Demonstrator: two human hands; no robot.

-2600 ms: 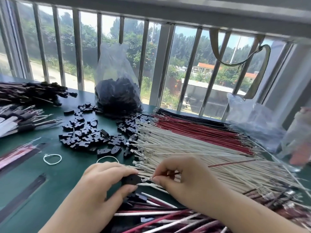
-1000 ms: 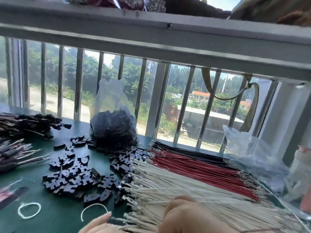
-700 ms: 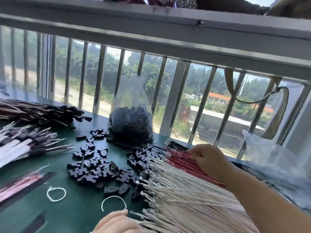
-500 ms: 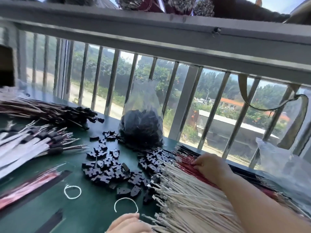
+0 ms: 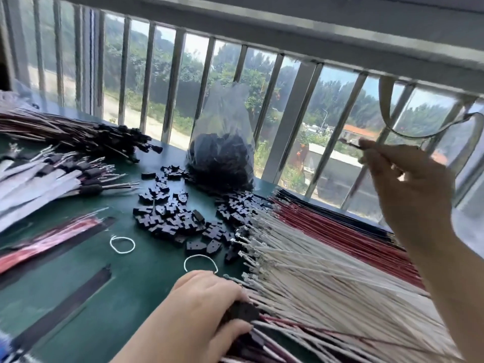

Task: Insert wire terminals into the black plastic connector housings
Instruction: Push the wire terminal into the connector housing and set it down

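Note:
My left hand [image 5: 201,310] rests low on the green table and grips a black connector housing [image 5: 242,311] that has wires running out of it to the right. My right hand [image 5: 408,179] is raised high at the right, in front of the window bars, and pinches a thin dark wire [image 5: 349,144] whose terminal tip points left. Below it lie rows of white wires [image 5: 314,268], red wires [image 5: 340,229] and black wires [image 5: 327,205]. Loose black housings [image 5: 172,218] are scattered at the table's middle.
A clear bag of black housings [image 5: 222,158] stands at the window. Finished wire bundles [image 5: 73,134] and white sleeved leads [image 5: 52,179] lie at the left. Two white rubber bands [image 5: 122,244] lie on the green table [image 5: 78,284]. Metal window bars [image 5: 290,127] close the back.
My right hand has lifted from the red and black wire rows up into the air with one dark wire. The view has tilted down, so my left hand with the housing shows again.

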